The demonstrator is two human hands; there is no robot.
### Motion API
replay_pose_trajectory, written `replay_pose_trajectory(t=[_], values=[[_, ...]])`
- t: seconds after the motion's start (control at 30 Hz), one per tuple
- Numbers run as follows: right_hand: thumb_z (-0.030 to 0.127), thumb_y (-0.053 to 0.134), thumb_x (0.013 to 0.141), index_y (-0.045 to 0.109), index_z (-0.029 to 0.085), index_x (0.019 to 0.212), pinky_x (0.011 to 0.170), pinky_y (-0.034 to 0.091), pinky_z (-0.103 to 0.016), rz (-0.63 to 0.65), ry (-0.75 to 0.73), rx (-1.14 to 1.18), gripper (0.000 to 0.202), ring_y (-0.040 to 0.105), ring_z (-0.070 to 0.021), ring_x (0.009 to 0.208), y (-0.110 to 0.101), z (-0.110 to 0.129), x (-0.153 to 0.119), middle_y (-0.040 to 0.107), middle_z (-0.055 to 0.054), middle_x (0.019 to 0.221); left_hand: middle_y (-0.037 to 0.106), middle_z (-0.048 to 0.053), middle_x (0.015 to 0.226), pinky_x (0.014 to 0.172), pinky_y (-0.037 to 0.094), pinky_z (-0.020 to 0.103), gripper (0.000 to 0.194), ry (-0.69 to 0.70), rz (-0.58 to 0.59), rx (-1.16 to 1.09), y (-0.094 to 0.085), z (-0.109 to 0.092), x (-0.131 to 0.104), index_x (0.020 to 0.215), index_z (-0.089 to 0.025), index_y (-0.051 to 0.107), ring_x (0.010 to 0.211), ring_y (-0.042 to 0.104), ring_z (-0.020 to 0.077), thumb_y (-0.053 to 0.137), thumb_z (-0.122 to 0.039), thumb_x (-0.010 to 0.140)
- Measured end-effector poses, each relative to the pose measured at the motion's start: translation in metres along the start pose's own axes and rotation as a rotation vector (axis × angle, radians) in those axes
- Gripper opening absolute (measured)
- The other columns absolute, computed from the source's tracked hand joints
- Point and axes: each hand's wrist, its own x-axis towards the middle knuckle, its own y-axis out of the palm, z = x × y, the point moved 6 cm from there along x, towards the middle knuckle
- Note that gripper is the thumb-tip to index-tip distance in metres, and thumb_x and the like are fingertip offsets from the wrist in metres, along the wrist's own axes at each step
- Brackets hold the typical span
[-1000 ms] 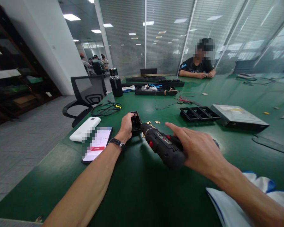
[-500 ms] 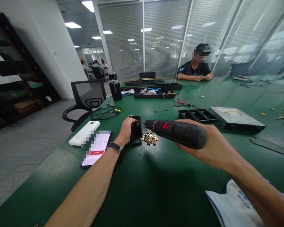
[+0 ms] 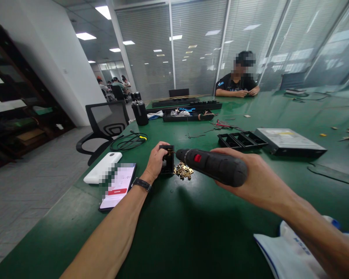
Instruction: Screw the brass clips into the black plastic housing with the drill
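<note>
Our left hand (image 3: pixel 155 164) grips black box (image 3: pixel 169 166); right hand (image 3: pixel 258 176) grips power driver (image 3: pixel 215 164). We should brace box firmly, align driver squarely, avoid brassy pieces (image 3: pixel 185 170).

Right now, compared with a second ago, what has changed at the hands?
The right hand has swung the black drill more crosswise, its rear rightward; more brass-coloured pieces show. Nothing was taken up or let go: the left hand still holds the black box.
</note>
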Motion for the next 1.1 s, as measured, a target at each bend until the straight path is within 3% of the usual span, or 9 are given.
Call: replay_pose_trajectory(t=[0.2, 0.33, 0.47, 0.67, 0.87, 1.1], values=[[0.027, 0.074, 0.081, 0.068, 0.026, 0.137, 0.075, 0.062, -0.04, -0.001, 0.074, -0.004, 0.056, 0.08, -0.0293, 0.085, 0.004, 0.0, -0.002, 0.084, -0.005, 0.099, 0.065, 0.0, 0.085, 0.068, 0.047, 0.027, 0.023, -0.067, -0.021, -0.068, 0.002, 0.005, 0.0, 0.095, -0.022, 0.069, 0.077, 0.058, 0.0183, 0.06, -0.029, 0.076], [0.024, 0.072, 0.079, 0.069, 0.024, 0.136, 0.066, 0.06, -0.038, -0.031, -0.009, -0.12, 0.057, 0.081, -0.0281, 0.076, 0.008, 0.007, -0.004, 0.085, -0.006, 0.1, 0.063, 0.0, 0.082, 0.067, 0.047, 0.027, 0.022, -0.107, -0.058, -0.074, 0.003, 0.007, -0.002, 0.094, -0.021, 0.069, 0.074, 0.057, 0.0173, 0.06, -0.029, 0.075], [0.018, 0.07, 0.076, 0.069, 0.02, 0.133, 0.066, 0.061, -0.035, -0.062, -0.133, -0.193, 0.058, 0.082, -0.0275, 0.079, 0.012, 0.017, -0.006, 0.085, -0.009, 0.108, 0.065, 0.0, 0.083, 0.068, 0.046, 0.027, 0.022, -0.112, -0.104, -0.018, 0.003, 0.008, -0.002, 0.093, -0.02, 0.07, 0.076, 0.057, 0.0179, 0.061, -0.028, 0.074], [0.019, 0.066, 0.08, 0.067, 0.021, 0.133, 0.064, 0.06, -0.034, -0.084, -0.139, -0.248, 0.053, 0.083, -0.0278, 0.085, 0.017, 0.017, -0.008, 0.085, -0.01, 0.113, 0.07, 0.002, 0.091, 0.073, 0.047, 0.028, 0.028, -0.064, -0.108, 0.04, 0.002, 0.004, -0.001, 0.1, -0.022, 0.075, 0.082, 0.06, 0.0194, 0.062, -0.027, 0.076], [0.017, 0.065, 0.081, 0.067, 0.018, 0.134, 0.068, 0.059, -0.038, -0.017, -0.189, -0.36, 0.054, 0.081, -0.0317, 0.092, 0.03, 0.018, -0.009, 0.082, -0.015, 0.119, 0.072, 0.002, 0.092, 0.072, 0.047, 0.028, 0.026, -0.138, -0.076, -0.046, 0.014, 0.003, -0.005, 0.096, -0.022, 0.076, 0.083, 0.061, 0.02, 0.065, -0.029, 0.074], [0.021, 0.066, 0.08, 0.068, 0.021, 0.136, 0.065, 0.057, -0.037, -0.029, -0.111, -0.249, 0.056, 0.081, -0.0298, 0.082, 0.02, 0.011, -0.004, 0.085, -0.009, 0.107, 0.071, 0.003, 0.087, 0.072, 0.047, 0.028, 0.024, -0.137, -0.084, -0.06, 0.014, 0.006, -0.002, 0.091, -0.02, 0.077, 0.081, 0.062, 0.0193, 0.064, -0.028, 0.073]])
